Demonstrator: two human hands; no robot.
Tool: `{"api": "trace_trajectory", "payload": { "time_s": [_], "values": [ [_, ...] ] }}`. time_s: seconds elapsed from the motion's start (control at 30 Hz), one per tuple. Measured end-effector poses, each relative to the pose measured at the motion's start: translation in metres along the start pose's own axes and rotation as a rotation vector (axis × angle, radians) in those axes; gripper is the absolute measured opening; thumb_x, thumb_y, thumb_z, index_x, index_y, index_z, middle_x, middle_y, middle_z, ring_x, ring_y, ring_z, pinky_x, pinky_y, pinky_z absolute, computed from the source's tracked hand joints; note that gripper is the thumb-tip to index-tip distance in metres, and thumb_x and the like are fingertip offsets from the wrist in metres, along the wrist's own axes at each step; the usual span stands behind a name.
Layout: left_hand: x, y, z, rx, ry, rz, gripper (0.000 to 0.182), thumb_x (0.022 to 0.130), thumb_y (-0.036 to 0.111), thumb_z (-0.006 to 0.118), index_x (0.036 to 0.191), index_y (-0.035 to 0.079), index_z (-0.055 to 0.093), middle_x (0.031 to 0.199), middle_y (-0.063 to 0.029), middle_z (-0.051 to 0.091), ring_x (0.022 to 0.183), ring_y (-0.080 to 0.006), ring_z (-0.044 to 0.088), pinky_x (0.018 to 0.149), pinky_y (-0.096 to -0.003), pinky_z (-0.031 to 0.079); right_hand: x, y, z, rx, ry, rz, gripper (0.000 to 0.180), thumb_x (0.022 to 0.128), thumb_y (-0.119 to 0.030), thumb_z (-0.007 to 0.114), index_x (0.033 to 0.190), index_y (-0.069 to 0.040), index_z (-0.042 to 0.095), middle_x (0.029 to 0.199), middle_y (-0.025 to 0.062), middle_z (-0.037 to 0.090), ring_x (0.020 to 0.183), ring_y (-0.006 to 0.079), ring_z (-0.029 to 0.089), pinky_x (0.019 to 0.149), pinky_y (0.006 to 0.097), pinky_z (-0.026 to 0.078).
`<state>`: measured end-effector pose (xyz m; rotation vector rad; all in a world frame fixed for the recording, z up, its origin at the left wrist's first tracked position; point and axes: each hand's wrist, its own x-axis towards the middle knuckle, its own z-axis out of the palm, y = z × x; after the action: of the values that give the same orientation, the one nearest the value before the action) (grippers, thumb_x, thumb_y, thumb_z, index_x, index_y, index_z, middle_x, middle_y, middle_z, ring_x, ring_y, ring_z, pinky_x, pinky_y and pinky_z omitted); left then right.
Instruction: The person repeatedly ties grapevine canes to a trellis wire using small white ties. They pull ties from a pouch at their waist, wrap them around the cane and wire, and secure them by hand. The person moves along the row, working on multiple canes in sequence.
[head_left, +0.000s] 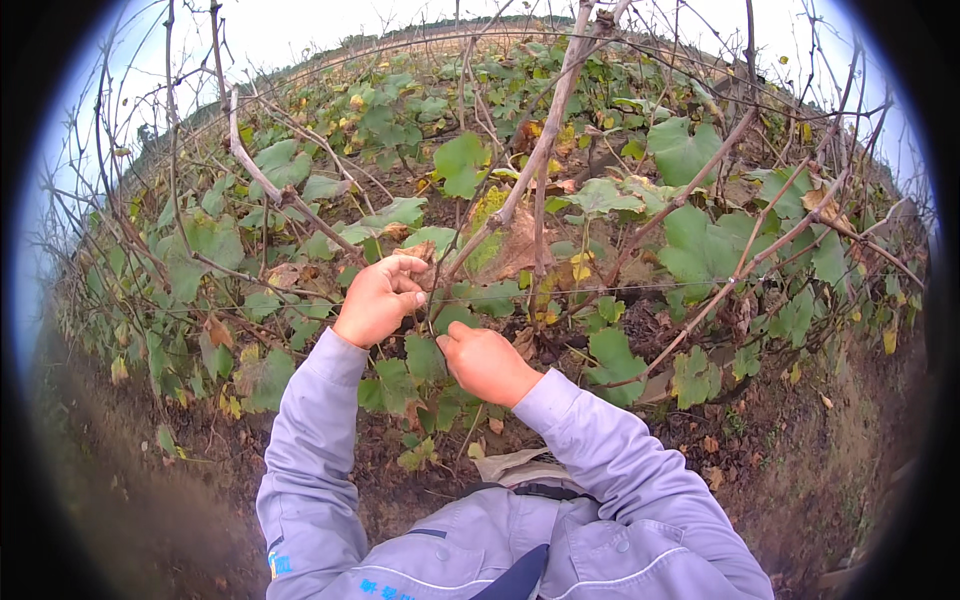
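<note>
Grapevine canes and leaves fill the space before me. A thin dark shoot (433, 300) runs down between my hands, close to a horizontal trellis wire (637, 286). My right hand (484, 364) is closed around the lower part of this shoot, thumb and forefinger pinched just below the wire. Slightly higher and to the left, my left hand (379, 300) has its fingers curled and its thumb near the wire; whether anything is between them is unclear. A thick, pale brown cane (551, 135) rises behind the hands, leaning right.
Bare canes cross on both sides, including a long slanting cane (690, 330) at right. Green leaves (619, 364) hang below the wire. Dry leaves lie on brown soil (187, 510). At my waist is a beige cloth item (517, 466). More vines stretch behind.
</note>
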<state>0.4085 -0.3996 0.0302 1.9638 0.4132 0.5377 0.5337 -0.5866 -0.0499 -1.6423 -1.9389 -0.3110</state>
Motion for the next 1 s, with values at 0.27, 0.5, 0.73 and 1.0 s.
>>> {"api": "trace_trajectory", "payload": {
  "time_s": [0.27,0.5,0.73,1.0],
  "values": [
    [-0.028,0.004,0.024,-0.031,0.234,-0.01,0.049,0.094,-0.005,0.071,0.141,0.001,0.057,0.105,-0.007,0.072,0.084,-0.0107,0.068,0.07,-0.0267,0.056,-0.007,-0.004,0.001,-0.002,0.038,0.101,0.012,0.088,-0.004,0.066,0.099,0.001,0.067,0.09,0.0162,0.061,0.076,0.0363,0.07,0.068,0.0444,0.06],
    [-0.063,-0.035,0.075,0.13,0.706,0.489,0.053,0.093,-0.002,0.075,0.142,0.002,0.056,0.119,-0.0138,0.078,0.086,-0.0147,0.075,0.069,-0.0276,0.058,-0.009,-0.005,-0.002,0.146,0.126,0.095,0.019,0.088,-0.004,0.067,0.106,0.002,0.07,0.09,0.0171,0.061,0.075,0.0391,0.069,0.07,0.0485,0.059],
    [-0.052,-0.023,0.055,0.548,0.574,0.575,0.062,0.085,-0.001,0.076,0.143,0.009,0.058,0.113,-0.0099,0.079,0.077,-0.0245,0.075,0.065,-0.0356,0.058,-0.009,-0.009,-0.006,0.072,0.116,0.096,0.018,0.091,-0.004,0.066,0.107,0.003,0.07,0.09,0.0167,0.06,0.074,0.0381,0.069,0.067,0.0476,0.059],
    [-0.027,-0.001,0.038,0.489,0.145,0.213,0.077,0.081,0.001,0.071,0.153,0.009,0.046,0.103,-0.014,0.073,0.088,-0.0346,0.071,0.08,-0.0454,0.057,-0.01,-0.004,-0.01,-0.136,-0.024,0.106,0.014,0.088,-0.004,0.066,0.101,0.001,0.065,0.09,0.0156,0.058,0.073,0.0376,0.069,0.067,0.0464,0.059]
  ]
}}
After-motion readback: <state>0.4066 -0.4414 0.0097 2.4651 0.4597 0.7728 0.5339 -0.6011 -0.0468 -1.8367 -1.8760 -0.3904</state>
